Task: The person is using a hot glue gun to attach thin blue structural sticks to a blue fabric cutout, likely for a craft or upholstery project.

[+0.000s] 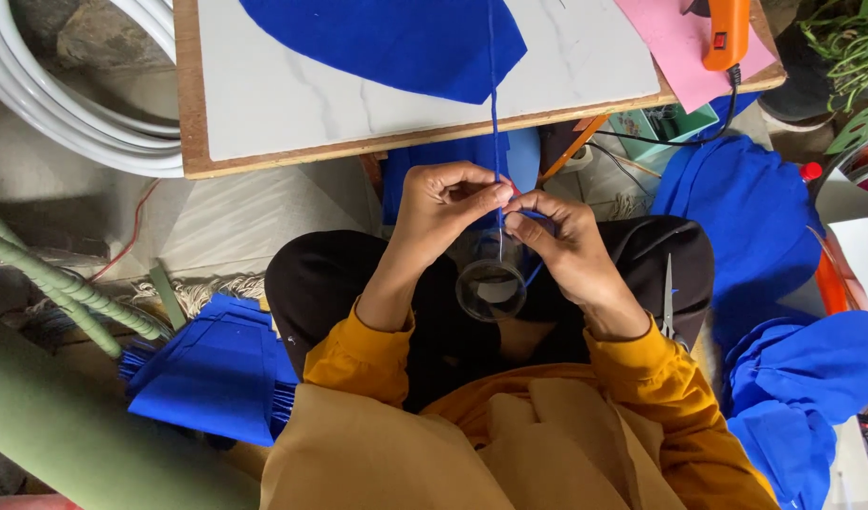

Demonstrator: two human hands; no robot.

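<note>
Head view, looking down at my lap: my left hand [450, 206] and right hand [564, 238] meet fingertip to fingertip, both pinching a narrow blue fabric strip [493, 104] that runs up from my fingers and over the edge of the low white-topped wooden board [264, 113]. Left thumb and forefinger clamp the strip; right fingers are closed on its lower end, where a short tail curls under. Just below sits a clear round plastic ring [491, 288] on my black-trousered lap, not touching either hand.

To do this well, I judge: keep the strip taut between both pinches, work close to the fingertips, don't let it twist.

Packages, labels: small teal open box [665, 123] under the board's right edge, contents unclear. Pink paper sheet [674, 42] at the board's top right with an orange glue gun [726, 33] on it. Big blue felt piece [387, 42] on the board. Folded blue fabric stack [217, 368] on the floor at my left, silver scissors [668, 297] on my right thigh. No readable signs
</note>
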